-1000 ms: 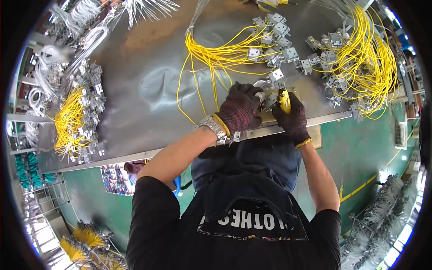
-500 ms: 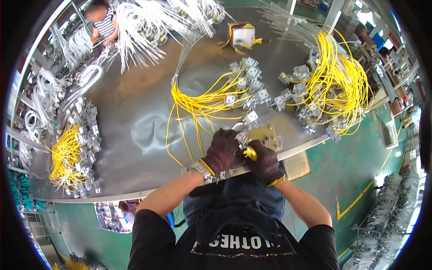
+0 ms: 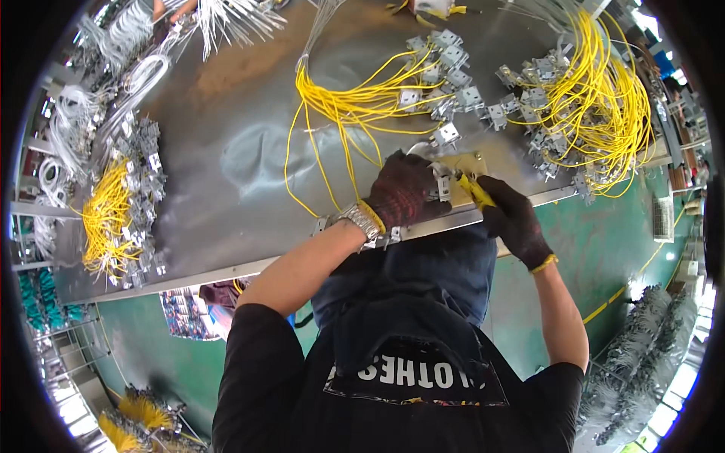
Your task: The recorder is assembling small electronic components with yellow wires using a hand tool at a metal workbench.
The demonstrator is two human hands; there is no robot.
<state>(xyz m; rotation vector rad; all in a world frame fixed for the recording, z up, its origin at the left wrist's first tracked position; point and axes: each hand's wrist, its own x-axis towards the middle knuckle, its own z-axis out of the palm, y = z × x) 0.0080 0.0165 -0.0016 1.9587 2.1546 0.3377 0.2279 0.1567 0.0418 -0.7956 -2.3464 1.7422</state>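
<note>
In a dark knit glove, my left hand [image 3: 400, 189] is closed around a small silver metal bracket [image 3: 444, 186] just above the table's front edge. My right hand [image 3: 515, 219], gloved too, is wrapped around a yellow-handled tool [image 3: 475, 192]. The tool's front end points at the bracket; whether the two touch I cannot tell. A brass-coloured plate [image 3: 470, 161] lies on the table behind both hands. Past my left hand spreads a bundle of yellow cables [image 3: 340, 106], with several metal brackets [image 3: 447, 134] at its right-hand ends.
A large heap of yellow cables [image 3: 604, 98] with metal fittings covers the table's right end. Another yellow bundle [image 3: 109, 219] lies at the left end beside grey fittings [image 3: 143, 189]. White cables [image 3: 234, 23] sit at the far side. The metal table edge [image 3: 219, 273] runs in front of me.
My right hand has drawn away to the right from my left hand, and more of the yellow tool and the bracket shows. The whole view has shifted, with the table now higher in it.
</note>
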